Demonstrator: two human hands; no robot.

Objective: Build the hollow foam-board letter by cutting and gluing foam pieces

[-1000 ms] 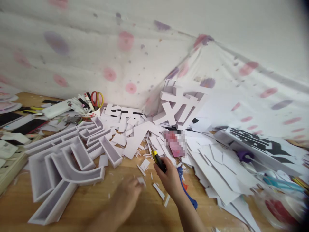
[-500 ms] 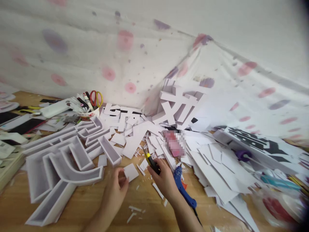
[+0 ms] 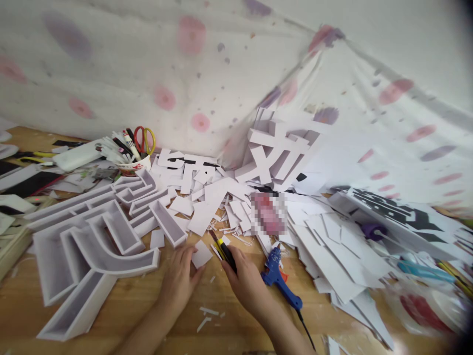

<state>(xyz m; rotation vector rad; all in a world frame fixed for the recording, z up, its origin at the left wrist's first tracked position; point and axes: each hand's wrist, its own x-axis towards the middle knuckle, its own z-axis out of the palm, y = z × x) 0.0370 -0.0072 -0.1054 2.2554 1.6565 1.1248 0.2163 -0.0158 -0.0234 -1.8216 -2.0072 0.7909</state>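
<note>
Between the thumb and fingers of my left hand (image 3: 181,276) is a small white foam board piece (image 3: 201,254), held just above the wooden table (image 3: 173,331). My right hand (image 3: 244,276) is wrapped round a black and yellow utility knife (image 3: 226,252), whose tip points away from me and to the left. The knife is close to the right side of the piece, beside a thin white strip. A large hollow white letter form (image 3: 99,266) lies to the left of my left hand. Right of my right hand rests a blue glue gun (image 3: 278,276) with its cord.
Stacked white board sheets (image 3: 332,251) cover the right side. Scissors (image 3: 145,140) and pens stand in a cup (image 3: 133,166) at the back left. Another white letter form (image 3: 277,148) leans in the corner. Scraps (image 3: 209,311) litter the table.
My right hand has moved slightly down and left, bringing the knife closer to the white piece. My left hand still holds that piece. The camera view has shifted a little.
</note>
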